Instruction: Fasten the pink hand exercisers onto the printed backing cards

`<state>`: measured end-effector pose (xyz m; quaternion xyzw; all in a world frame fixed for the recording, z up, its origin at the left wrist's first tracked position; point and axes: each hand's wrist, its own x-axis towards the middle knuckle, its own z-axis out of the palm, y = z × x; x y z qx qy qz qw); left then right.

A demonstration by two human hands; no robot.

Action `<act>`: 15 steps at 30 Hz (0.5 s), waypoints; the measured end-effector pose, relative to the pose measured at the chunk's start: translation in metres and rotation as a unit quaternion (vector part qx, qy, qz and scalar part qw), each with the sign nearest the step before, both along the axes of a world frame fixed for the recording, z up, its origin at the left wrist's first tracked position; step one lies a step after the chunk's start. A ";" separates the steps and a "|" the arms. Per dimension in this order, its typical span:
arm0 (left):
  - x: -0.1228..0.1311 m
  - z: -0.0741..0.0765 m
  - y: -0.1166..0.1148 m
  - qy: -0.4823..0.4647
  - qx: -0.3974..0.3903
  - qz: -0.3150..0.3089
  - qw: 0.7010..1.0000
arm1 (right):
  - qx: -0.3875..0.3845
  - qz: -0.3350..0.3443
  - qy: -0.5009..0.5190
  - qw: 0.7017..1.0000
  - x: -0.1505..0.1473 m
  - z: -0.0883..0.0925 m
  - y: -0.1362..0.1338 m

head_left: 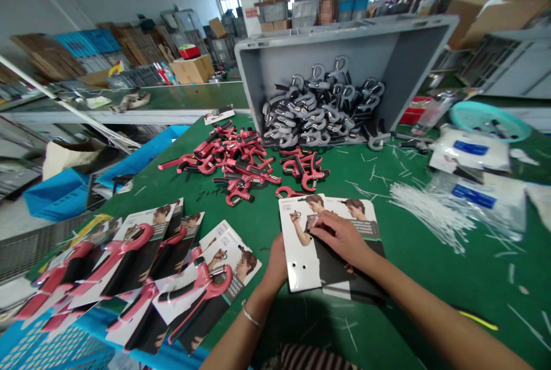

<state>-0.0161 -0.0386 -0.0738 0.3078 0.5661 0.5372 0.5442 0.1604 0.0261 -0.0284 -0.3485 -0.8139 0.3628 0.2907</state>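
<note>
Two printed backing cards (pixel 298 267) lie overlapped before me, showing a person's picture and punched holes. My left hand (pixel 276 264) grips the left card's lower left edge, its fingers mostly hidden behind the card. Over the cards, my right hand (pixel 344 239) has its thumb and fingertips pinched together near a hole; what they hold, if anything, is too small to make out. Beyond the cards lies a pile of pink and black hand grip strengtheners (pixel 241 155). At left, several pink hand grips (pixel 215 281) sit attached to similar cards.
A grey crate (pixel 391 66) lies tipped on its side, holding many grey hand grips (pixel 310 112). Loose white cable ties (pixel 430 212) and plastic packs (pixel 473 149) are at right, near a turquoise basket (pixel 491 119). A blue crate (pixel 60 350) stands lower left. Another person (pixel 328 6) is behind the crate.
</note>
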 end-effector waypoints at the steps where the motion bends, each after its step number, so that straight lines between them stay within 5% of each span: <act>1: -0.005 0.002 -0.005 0.059 0.011 -0.019 0.998 | -0.019 -0.002 0.021 1.000 0.002 0.001 0.000; 4: -0.020 0.009 -0.023 0.239 0.059 -0.128 0.961 | -0.070 -0.007 0.061 0.996 0.007 0.001 0.002; 7: -0.029 0.016 -0.038 0.247 0.107 -0.212 0.939 | -0.121 -0.001 0.073 0.990 0.011 0.000 0.003; 15: -0.010 0.053 -0.035 0.308 0.210 -0.137 0.918 | -0.239 -0.002 0.178 0.955 0.019 0.001 0.006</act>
